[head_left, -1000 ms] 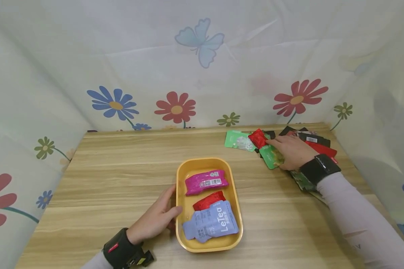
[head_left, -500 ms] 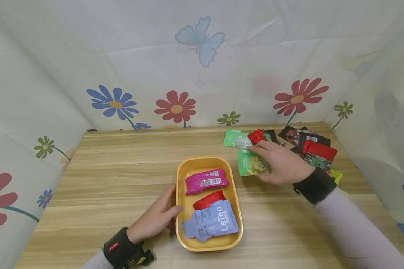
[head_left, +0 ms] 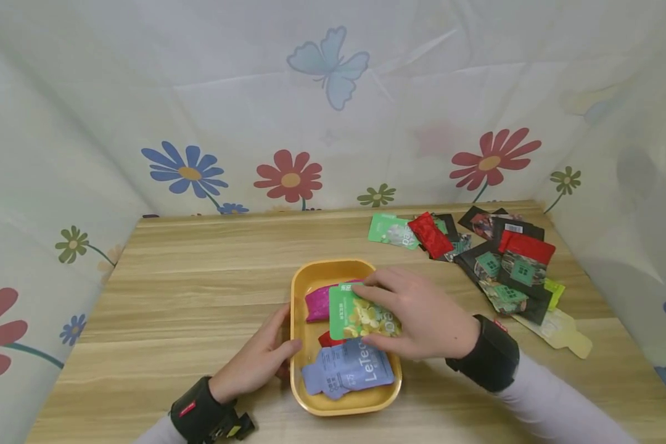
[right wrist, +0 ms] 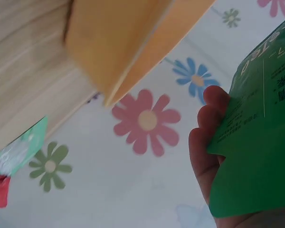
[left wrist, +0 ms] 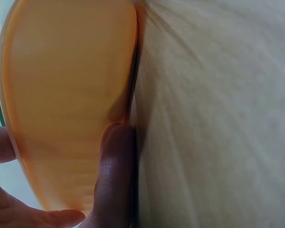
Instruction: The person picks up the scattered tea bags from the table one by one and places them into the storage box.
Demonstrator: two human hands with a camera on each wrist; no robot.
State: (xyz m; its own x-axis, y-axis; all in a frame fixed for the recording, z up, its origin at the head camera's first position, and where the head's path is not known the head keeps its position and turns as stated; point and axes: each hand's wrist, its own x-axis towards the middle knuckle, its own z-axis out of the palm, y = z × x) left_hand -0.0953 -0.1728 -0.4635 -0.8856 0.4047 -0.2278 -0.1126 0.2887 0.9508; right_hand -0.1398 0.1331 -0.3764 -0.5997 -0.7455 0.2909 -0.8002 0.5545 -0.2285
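In the head view, my right hand [head_left: 419,314] pinches a green LeTea packet [head_left: 355,314] with a yellow fruit or flower picture, over the yellow plastic tray [head_left: 295,296]. The packet's printed back [right wrist: 261,128] shows in the right wrist view. A magenta packet [head_left: 317,304], a small red packet [head_left: 327,338] and a blue LeTea packet [head_left: 344,370] lie in the tray, the first two partly hidden by the green one. My left hand [head_left: 255,361] holds the tray's left side, thumb over the rim, a finger [left wrist: 115,166] against the outer wall near the table.
At the back right of the wooden table [head_left: 216,265] lie a light green packet [head_left: 391,230], a red packet [head_left: 430,235] and a pile of black and red packets [head_left: 524,262]. A cream packet [head_left: 560,330] sticks out at the pile's front. A flowered curtain [head_left: 227,111] stands behind.
My right hand has lifted the green packet from beside the pile and carried it left and toward me, over the tray. The left hand and tray have stayed in place.
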